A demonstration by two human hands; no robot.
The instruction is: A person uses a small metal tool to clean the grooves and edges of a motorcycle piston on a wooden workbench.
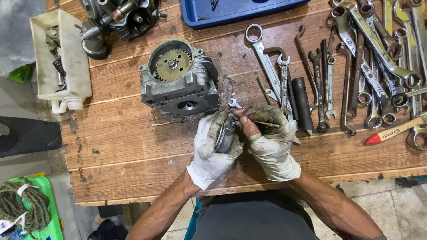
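My left hand [213,146], in a dirty white glove, grips a round metal part [226,133], held on edge above the wooden bench [133,146]. My right hand [271,138], gloved with torn fingertips, pinches a thin brass-coloured pin [263,123] right beside that part. Just beyond both hands sits a grey engine casing [180,79] with a toothed gear in its round opening. A small spanner [234,104] lies between the casing and my hands.
Many spanners [356,66] and a black socket tube [302,103] cover the bench's right half. A blue tray [231,11] is at the back, a carburettor-like part [115,20] at back left, a cut white plastic jug [60,58] at the left edge, a red-tipped handle [393,131] far right.
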